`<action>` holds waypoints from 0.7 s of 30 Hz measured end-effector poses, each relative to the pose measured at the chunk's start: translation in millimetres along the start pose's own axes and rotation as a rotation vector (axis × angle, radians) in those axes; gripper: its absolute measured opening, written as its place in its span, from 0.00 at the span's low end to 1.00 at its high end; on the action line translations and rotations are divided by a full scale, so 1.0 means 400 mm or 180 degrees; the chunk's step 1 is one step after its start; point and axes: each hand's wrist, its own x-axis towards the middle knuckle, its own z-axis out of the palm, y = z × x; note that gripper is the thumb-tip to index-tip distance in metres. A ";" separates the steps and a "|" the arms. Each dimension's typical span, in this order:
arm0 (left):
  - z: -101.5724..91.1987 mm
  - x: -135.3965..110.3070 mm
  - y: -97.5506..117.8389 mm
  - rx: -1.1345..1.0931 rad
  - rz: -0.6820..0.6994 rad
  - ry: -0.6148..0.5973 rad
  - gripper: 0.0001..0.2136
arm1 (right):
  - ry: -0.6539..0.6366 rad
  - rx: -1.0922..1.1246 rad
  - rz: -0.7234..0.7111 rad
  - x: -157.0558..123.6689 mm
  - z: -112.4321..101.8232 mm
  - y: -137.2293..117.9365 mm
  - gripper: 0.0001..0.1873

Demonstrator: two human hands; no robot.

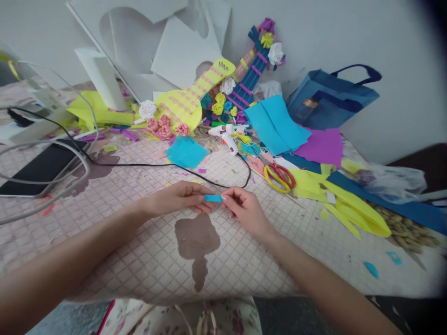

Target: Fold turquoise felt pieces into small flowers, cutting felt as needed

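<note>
A small blue paper strip (213, 198) is stretched level between my two hands, a little above the table. My left hand (185, 197) pinches its left end between thumb and fingers. At the other end, the fingertips of my right hand (242, 203) are closed on the strip. Just beyond the hands lies a square of blue crepe paper (187, 151). A white glue gun (227, 138) rests behind my right hand, its black cord (146, 164) running left across the table. Scissors with red and yellow handles (279, 177) lie to the right.
Yellow (181, 109) and dark blue guitar shapes (246, 83) with paper flowers lean at the back. Folded blue paper (275, 123), yellow paper (363, 211) and a blue bag (331, 100) are right. A black phone (45, 167) lies left under cables.
</note>
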 end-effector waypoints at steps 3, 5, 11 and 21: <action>0.014 0.007 0.001 0.0114 -0.0126 0.0245 0.19 | 0.0015 -0.0014 -0.0004 0.000 0.000 0.006 0.12; 0.025 0.012 0.000 0.0232 -0.0206 0.0545 0.17 | -0.0008 0.0013 -0.0016 0.001 -0.003 0.014 0.12; 0.028 0.016 -0.001 0.0022 -0.0375 0.0723 0.13 | -0.0184 0.0290 0.0112 0.010 -0.013 0.029 0.17; 0.028 0.013 -0.003 0.0095 -0.0368 0.0787 0.14 | -0.0383 0.0189 0.0256 0.013 -0.028 0.018 0.14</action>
